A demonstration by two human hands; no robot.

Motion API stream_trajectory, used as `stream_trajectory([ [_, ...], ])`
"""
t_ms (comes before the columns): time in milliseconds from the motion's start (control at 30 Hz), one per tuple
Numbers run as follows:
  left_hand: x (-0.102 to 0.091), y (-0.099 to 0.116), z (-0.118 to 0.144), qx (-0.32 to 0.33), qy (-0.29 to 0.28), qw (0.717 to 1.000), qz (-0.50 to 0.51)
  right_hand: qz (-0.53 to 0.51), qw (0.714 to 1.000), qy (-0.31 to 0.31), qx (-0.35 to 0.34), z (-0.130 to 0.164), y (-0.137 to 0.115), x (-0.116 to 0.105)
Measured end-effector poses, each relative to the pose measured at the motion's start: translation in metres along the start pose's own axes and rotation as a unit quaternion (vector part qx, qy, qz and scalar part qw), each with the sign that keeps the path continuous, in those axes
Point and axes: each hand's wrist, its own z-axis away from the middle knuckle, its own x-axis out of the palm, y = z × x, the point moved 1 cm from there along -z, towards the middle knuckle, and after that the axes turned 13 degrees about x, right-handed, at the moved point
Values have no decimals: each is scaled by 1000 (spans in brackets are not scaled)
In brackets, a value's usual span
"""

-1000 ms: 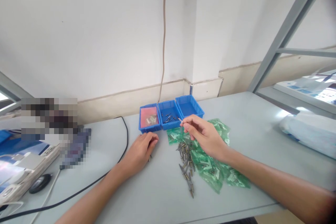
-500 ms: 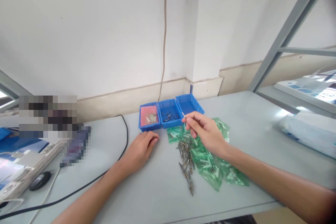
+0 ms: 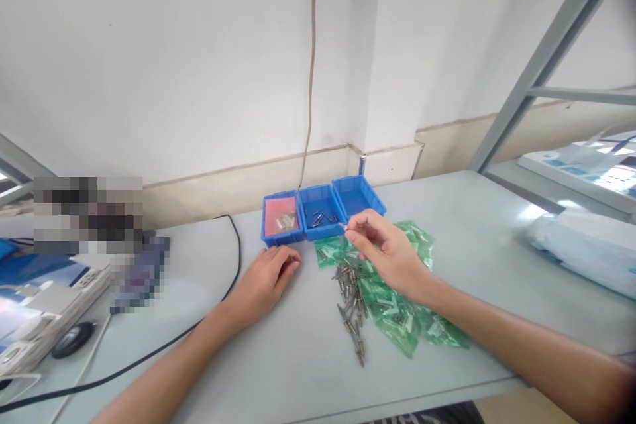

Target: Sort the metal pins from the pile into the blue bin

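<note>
Pinching a small pin (image 3: pixel 344 228) between thumb and forefinger, the right hand (image 3: pixel 385 253) hovers at frame centre, just in front of the middle bin (image 3: pixel 318 213). The left hand (image 3: pixel 265 278) rests on the desk (image 3: pixel 278 358) with fingers curled loosely; whether it covers anything cannot be told. Judged step: sorting, with one pin lifted from the pin pile (image 3: pixel 350 305) and carried toward a bin. The next move likely calls for a short forward reach and release over the correct bin.

Surroundings: the left bin (image 3: pixel 281 220) holds pale parts on a pink liner; the right bin (image 3: pixel 358 196) looks bare. Green bags (image 3: pixel 397 311) lie under and beside the pile. A black cable (image 3: pixel 218 305) curves across the left of the frame, well apart. Nothing obstructs the path to the bins.
</note>
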Motion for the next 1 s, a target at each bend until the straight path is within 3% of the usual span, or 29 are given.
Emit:
stream_trajectory([
  [300, 0, 0, -1, 6, 8, 1000, 4, 58, 997, 1, -49, 2, -2, 3],
  [400, 1, 0, -1, 3, 6, 1000, 1, -22, 999, -39, 12, -2, -1, 2],
  [533, 1, -2, 0, 5, 2, 1000, 3, -189, 969, -105, 116, -7, 1, 0],
  [800, 3, -5, 1, 7, 6, 1000, -1, -323, 915, -168, 176, -6, -7, -2],
  [900, 3, -5, 0, 2, 2, 1000, 0, -297, 929, -155, 160, -8, -3, -2],
  [1000, 2, -5, 0, 4, 2, 1000, 3, -196, 970, -100, 106, -10, 2, -2],
])
